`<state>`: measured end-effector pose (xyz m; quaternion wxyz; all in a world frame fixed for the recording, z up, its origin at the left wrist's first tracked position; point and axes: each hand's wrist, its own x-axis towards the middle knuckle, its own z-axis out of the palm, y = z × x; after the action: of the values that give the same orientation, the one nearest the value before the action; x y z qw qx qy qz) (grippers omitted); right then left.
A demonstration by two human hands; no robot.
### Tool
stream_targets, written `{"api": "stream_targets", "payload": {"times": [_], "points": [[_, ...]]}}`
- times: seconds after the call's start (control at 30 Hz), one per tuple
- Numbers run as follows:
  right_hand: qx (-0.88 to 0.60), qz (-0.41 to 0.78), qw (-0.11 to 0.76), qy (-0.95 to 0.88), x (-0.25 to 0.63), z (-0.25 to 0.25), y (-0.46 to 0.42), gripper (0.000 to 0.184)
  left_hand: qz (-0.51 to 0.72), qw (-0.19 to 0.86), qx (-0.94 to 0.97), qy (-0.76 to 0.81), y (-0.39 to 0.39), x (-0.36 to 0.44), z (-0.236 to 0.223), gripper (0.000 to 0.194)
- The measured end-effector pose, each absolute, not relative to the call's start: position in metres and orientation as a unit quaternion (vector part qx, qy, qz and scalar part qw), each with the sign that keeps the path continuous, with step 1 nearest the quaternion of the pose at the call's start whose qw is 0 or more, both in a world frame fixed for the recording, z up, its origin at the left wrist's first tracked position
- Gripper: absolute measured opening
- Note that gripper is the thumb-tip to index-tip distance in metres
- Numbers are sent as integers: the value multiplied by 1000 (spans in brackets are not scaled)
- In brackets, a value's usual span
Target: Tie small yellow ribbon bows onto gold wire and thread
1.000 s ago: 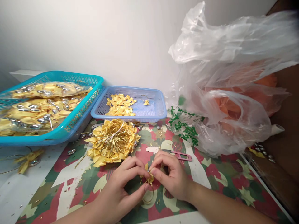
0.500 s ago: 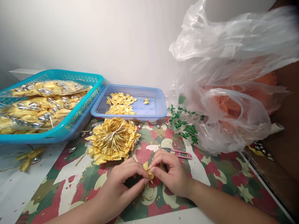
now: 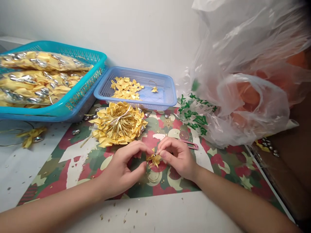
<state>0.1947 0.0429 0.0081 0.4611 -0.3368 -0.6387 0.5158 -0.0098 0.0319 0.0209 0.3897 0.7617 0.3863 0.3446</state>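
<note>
Yellow bow [image 3: 153,159] lies between the 2 hands, low over the patterned sheet [image 3: 97,174] on the desk [image 3: 155,213]; it is glossy and folded, its gold cord loop [image 3: 153,180] hanging toward the wearer; the right hand [image 3: 160,152] pinches at its upper edge, the exact grip too small to tell; the left hand [image 3: 148,158] has thumb and index finger spread around its left side. Turquoise basket [image 3: 85,87] holds 2 clear bags [image 3: 36,87] of yellow bows and silver beads; blue basket [image 3: 136,103] holds loose yellow bows [image 3: 125,87] and 1 looped bow [image 3: 154,89]. Tied bundle [image 3: 119,124] sits before it; the crumpled plastic bag [image 3: 252,106] carries green Chinese characters, mostly too creased to read.
</note>
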Motion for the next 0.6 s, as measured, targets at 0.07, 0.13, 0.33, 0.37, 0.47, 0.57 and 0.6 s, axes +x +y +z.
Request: {"api": "stream_targets", "payload": {"times": [0.07,0.13,0.33,0.37,0.47,0.57,0.6], "points": [[-334,478,468,-664,195,9,41,11,345,384,767,381,31,-9,22,21],[-335,444,479,-679,194,11,40,10,345,381,770,377,31,-8,22,22],[-341,403,498,-689,193,15,38,11,364,439,740,356,28,-4,19,26],[-341,401,498,-689,193,15,37,11,368,444,735,357,28,-3,18,25],[-343,397,501,-689,193,17,37,11,369,442,729,370,28,-3,15,24],[-341,397,502,-689,194,20,37,11,364,442,730,373,28,-2,13,26],[-339,396,504,-689,195,20,37,10,365,434,734,374,28,-2,13,26]]}}
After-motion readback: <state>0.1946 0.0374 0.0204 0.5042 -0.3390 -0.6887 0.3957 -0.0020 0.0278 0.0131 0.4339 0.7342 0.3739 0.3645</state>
